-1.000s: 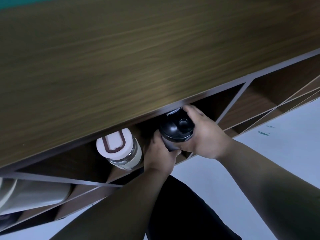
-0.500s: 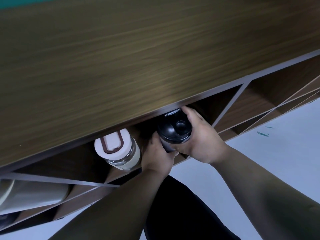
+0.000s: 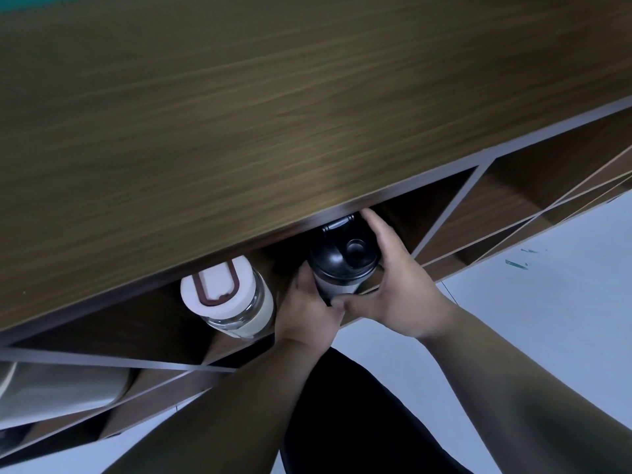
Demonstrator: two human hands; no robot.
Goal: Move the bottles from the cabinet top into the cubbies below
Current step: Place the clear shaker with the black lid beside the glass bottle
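Observation:
A black-lidded shaker bottle stands at the front of a top-row cubby, partly under the edge of the wooden cabinet top. My left hand grips its body from the left and my right hand wraps it from the right, fingers reaching up past the lid. In the same cubby to the left stands a clear bottle with a white lid and brown loop handle. The lower parts of both bottles are hidden.
An open cubby lies to the right, with more shelves below it. A pale container sits in a lower-left cubby. Light floor shows at right, and my dark clothing is below.
Both hands have pushed the black-lidded bottle a little further in under the cabinet top. The white-lidded bottle has stayed put.

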